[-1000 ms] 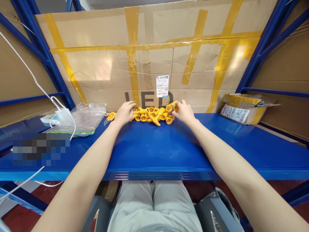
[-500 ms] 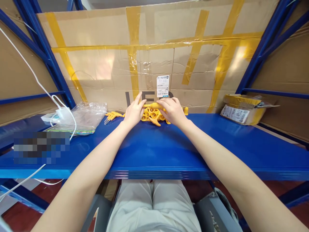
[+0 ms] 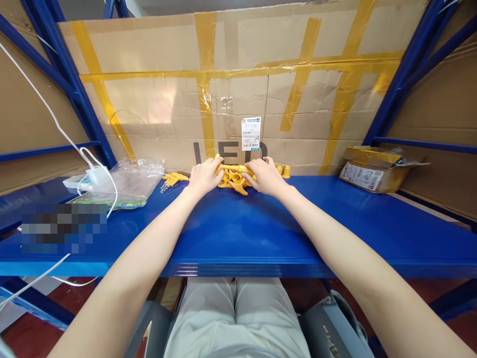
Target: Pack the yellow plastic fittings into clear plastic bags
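Between my hands a long yellow plastic piece (image 3: 234,168) lies level. My left hand (image 3: 204,176) is closed on its left end, where a yellow handle part sticks up by the fingers. My right hand (image 3: 264,174) has its fingers closed round the right end. Below and behind the piece is a pile of yellow cup-shaped parts (image 3: 226,178) with round openings. A curved yellow handle (image 3: 239,188) lies at the pile's front. Further left sit several yellow handles (image 3: 175,177) with metal spirals (image 3: 164,187).
A clear plastic bag (image 3: 134,180) and a white charger with cable (image 3: 99,178) lie left on the blue shelf (image 3: 238,233). A blurred dark object is in front of them. An open carton (image 3: 367,171) stands right. Taped cardboard (image 3: 149,109) forms the back.
My left hand has closed further round the left end, its forefinger no longer pointing up. The yellow piece sits slightly lower, and my right hand has shifted a little left.
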`<control>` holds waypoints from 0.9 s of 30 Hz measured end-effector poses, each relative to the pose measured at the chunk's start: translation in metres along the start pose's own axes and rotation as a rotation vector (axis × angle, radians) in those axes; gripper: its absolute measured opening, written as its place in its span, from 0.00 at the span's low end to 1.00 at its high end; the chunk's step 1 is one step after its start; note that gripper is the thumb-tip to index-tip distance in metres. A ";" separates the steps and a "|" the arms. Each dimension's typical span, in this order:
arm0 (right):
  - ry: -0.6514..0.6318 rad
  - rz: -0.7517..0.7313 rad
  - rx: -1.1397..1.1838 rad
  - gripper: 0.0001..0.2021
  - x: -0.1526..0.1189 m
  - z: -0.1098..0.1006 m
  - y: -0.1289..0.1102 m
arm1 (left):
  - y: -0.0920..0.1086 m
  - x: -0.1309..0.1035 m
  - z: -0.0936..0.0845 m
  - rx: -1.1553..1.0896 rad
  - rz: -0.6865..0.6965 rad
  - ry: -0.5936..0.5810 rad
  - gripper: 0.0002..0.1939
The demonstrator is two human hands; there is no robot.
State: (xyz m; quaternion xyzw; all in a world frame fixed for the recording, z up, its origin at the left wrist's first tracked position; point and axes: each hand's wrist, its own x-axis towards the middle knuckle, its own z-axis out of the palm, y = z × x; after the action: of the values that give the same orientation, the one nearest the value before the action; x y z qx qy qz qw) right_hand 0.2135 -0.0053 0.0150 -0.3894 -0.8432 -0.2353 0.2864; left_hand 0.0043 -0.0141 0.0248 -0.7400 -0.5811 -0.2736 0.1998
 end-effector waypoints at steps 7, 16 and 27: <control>0.014 0.022 0.035 0.11 0.002 -0.002 0.000 | -0.001 0.000 0.000 0.028 0.002 -0.005 0.22; -0.074 0.035 -0.007 0.12 0.001 -0.002 -0.002 | -0.001 0.001 -0.001 0.065 0.007 -0.031 0.22; -0.115 0.087 -0.024 0.11 -0.001 -0.001 0.008 | -0.033 0.009 0.007 0.083 -0.209 -0.018 0.20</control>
State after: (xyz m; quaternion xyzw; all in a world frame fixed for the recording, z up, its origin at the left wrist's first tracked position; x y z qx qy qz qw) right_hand 0.2204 -0.0021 0.0163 -0.4420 -0.8377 -0.2100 0.2425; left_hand -0.0249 0.0045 0.0244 -0.6690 -0.6676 -0.2620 0.1953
